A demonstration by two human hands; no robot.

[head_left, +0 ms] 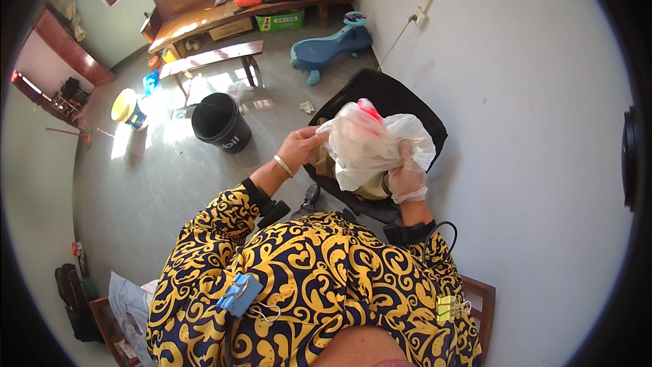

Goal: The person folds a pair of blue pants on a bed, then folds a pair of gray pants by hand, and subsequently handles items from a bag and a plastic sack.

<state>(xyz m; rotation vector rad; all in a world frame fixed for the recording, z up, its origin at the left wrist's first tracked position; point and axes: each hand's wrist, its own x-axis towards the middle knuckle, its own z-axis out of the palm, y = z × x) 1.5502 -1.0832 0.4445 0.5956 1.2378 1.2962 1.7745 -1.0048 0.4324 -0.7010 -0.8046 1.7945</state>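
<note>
A thin white plastic bag [367,153] with something red [370,110] showing at its top hangs between my hands. The fingers of my left hand [299,149] are pinched on the bag's left edge; a pale bangle sits at that wrist. My right hand [409,175], covered by a clear disposable glove, grips the bag's right side, with its fingers partly hidden by the plastic. Beneath the bag is a large black container or bag [380,88] with a wide top. Beige material [372,189] shows inside it, mostly covered by the plastic.
To the left stands a black bucket [221,122], with a yellow-topped bucket [129,110] farther off. A low wooden bench [210,58] and a blue ride-on toy [331,51] are ahead. A wooden settle [187,0] holds bags at the back. The white wall [516,129] rises close on the right.
</note>
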